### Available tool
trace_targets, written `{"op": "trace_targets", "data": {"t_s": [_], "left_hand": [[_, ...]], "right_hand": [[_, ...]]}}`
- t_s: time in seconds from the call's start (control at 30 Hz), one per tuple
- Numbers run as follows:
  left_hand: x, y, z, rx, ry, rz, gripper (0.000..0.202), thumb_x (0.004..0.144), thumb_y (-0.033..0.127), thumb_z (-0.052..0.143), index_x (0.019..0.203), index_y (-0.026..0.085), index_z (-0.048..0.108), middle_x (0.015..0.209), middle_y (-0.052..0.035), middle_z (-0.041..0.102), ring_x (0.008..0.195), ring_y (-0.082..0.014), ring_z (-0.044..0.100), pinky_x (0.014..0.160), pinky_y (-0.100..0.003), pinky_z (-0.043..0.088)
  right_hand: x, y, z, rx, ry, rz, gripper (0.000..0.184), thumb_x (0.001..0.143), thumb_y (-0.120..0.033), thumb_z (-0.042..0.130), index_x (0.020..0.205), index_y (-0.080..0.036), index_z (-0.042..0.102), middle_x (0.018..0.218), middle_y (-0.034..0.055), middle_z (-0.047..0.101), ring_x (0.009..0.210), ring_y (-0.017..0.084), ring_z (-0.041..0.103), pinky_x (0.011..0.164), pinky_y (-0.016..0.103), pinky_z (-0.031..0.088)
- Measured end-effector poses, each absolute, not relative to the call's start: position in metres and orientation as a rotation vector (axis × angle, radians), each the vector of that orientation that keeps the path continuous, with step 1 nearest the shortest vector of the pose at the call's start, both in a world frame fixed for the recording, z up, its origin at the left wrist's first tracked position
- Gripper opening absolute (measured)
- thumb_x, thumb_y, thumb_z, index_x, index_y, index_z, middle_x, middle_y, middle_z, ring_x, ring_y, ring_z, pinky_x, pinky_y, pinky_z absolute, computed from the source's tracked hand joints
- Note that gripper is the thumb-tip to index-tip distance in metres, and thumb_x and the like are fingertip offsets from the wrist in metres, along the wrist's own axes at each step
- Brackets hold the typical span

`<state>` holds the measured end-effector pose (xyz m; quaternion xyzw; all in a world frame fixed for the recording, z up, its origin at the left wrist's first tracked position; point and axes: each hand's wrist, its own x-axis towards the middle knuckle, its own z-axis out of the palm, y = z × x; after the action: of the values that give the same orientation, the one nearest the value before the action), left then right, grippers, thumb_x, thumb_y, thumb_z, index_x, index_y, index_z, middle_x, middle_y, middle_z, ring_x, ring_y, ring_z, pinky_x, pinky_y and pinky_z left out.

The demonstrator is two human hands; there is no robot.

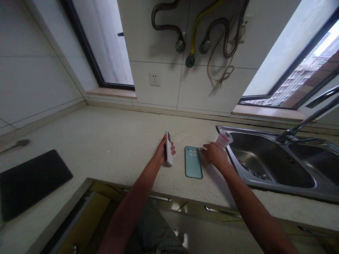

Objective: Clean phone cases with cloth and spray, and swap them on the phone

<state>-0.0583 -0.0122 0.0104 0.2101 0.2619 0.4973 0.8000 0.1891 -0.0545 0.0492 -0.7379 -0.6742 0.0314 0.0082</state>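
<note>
My left hand (161, 151) is wrapped round a pale phone (169, 153), held on edge above the counter with its dark camera block at the far end. To the right, a blue-green phone case (194, 164) lies flat on the counter, camera cutouts toward the wall. My right hand (215, 154) is just right of the case, its fingers pointing toward the case's upper right corner. A clear piece of plastic with pink-red print (224, 139) sticks out from this hand beside the sink edge; its exact kind is unclear, and the grip on it is partly hidden.
A double steel sink (267, 158) with a tap (291, 132) is set into the counter (127, 141) on the right. A black flat board (34, 180) lies at the left, near a blurred long-handled utensil (22, 143). Hoses (197, 21) hang on the back wall.
</note>
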Motion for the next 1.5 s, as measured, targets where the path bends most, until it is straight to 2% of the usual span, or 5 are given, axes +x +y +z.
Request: {"op": "trace_targets", "data": {"t_s": [0.17,0.37,0.57,1.0,1.5], "left_hand": [[-0.054,-0.014,0.000,0.667,0.807,1.071,0.061,0.060,0.063,0.085,0.086,0.020,0.051,0.063,0.0064,0.052,0.041,-0.0059,0.046,0.038,-0.019,0.032],[-0.047,-0.017,-0.003,0.732,0.909,1.182,0.076,0.045,0.052,0.095,0.099,0.017,0.056,0.077,-0.0009,0.068,0.067,-0.0147,0.065,0.065,-0.026,0.050],[-0.045,-0.011,-0.011,0.847,0.995,1.302,0.064,0.055,0.048,0.092,0.102,0.016,0.062,0.088,-0.0060,0.070,0.081,-0.0188,0.066,0.078,-0.032,0.050],[-0.047,-0.014,-0.008,1.038,1.247,1.360,0.039,0.067,0.028,0.083,0.101,0.016,0.067,0.083,-0.0059,0.072,0.075,-0.0181,0.067,0.070,-0.029,0.051],[-0.036,-0.019,-0.006,0.911,1.068,1.443,0.055,0.064,0.029,0.086,0.110,0.019,0.057,0.102,-0.0086,0.072,0.092,-0.0199,0.068,0.086,-0.034,0.051]], "right_hand": [[0.179,-0.048,0.042,-2.270,-2.120,0.270,0.045,0.096,-0.048,0.051,0.112,-0.011,0.073,0.107,0.0214,0.074,0.103,0.032,0.070,0.080,0.035,0.050],[0.175,-0.034,0.022,-2.042,-1.984,0.592,0.023,0.086,-0.027,0.063,0.099,-0.011,0.074,0.085,0.0145,0.076,0.080,0.023,0.073,0.069,0.028,0.049],[0.154,-0.033,0.012,-1.668,-1.508,1.055,0.010,0.085,-0.025,0.056,0.082,-0.017,0.062,0.052,-0.0002,0.061,0.042,0.015,0.059,0.043,0.024,0.044],[0.124,-0.042,-0.013,-1.151,-1.027,1.363,0.046,0.069,-0.057,0.078,0.087,-0.018,0.061,0.065,-0.0047,0.056,0.050,0.009,0.052,0.042,0.019,0.041],[0.110,-0.053,-0.011,-0.881,-0.935,1.590,0.061,0.062,-0.047,0.089,0.111,-0.029,0.059,0.085,-0.0029,0.066,0.068,0.012,0.062,0.059,0.023,0.054]]}}
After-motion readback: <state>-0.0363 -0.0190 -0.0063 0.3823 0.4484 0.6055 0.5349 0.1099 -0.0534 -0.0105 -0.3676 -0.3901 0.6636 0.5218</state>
